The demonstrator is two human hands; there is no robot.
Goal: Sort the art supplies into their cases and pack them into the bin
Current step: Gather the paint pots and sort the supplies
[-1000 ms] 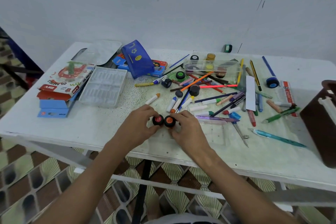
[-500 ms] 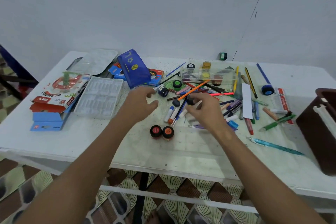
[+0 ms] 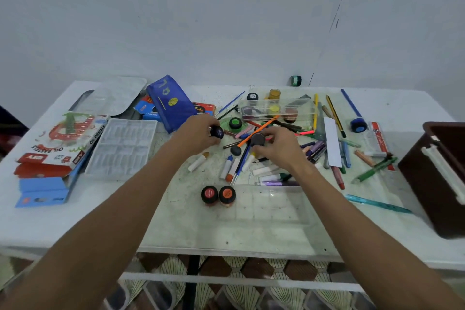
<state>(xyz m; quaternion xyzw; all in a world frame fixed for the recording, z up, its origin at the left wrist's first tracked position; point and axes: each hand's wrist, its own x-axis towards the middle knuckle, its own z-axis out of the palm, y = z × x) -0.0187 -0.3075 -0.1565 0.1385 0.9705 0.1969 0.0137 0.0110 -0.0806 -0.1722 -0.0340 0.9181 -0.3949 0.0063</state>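
Two bare forearms reach in from the bottom corners of the view, uncovered up to the picture's edge with no sleeve showing. The left hand (image 3: 198, 134) and right hand (image 3: 278, 150) wear no gloves, rings, watch or wristband.

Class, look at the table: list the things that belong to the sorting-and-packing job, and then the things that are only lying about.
Belong to the job:
- dark paint pot, held by left hand
- black-lidded pot, held by right hand
- red pot and orange pot
- clear case
- brown bin

Lying about:
- white paper strip
- table
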